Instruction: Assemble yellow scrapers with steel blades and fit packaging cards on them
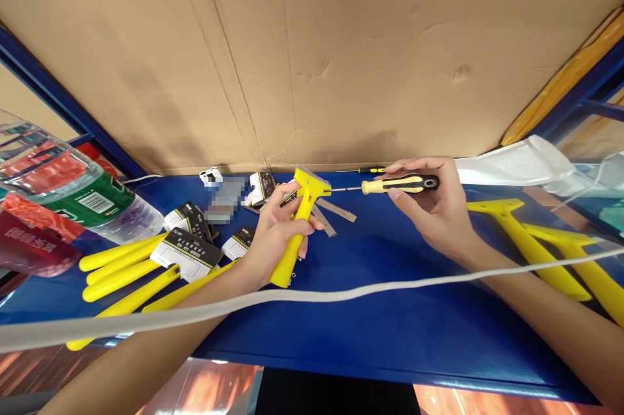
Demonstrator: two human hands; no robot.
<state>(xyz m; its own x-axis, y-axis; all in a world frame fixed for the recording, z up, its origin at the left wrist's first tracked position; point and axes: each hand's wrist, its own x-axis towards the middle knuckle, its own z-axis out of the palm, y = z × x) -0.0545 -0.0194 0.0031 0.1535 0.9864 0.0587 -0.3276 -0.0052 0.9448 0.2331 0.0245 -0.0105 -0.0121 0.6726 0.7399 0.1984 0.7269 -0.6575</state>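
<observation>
My left hand (pixel 273 231) is closed around the handle of a yellow scraper (pixel 291 252), its wide head pointing up and away. In my right hand (pixel 441 207) is a screwdriver (pixel 400 185) with a cream and black handle, lying level between thumb and fingers. Its thin shaft reaches left, and the tip meets the side of the scraper's head. Just behind the scraper, metal blades (pixel 337 211) lie on the blue table (pixel 341 311). Left of my left hand are several yellow scrapers (pixel 129 272) with black and white cards (pixel 188 254) on them.
More yellow scrapers (pixel 550 252) lie at the right. A second screwdriver (pixel 371 170) rests by the cardboard wall (pixel 341 64). A large water bottle (pixel 92 187) and a red cup (pixel 36 242) stand left. White packaging (pixel 517 161) sits back right. A white cable (pixel 341 294) crosses in front of my forearms.
</observation>
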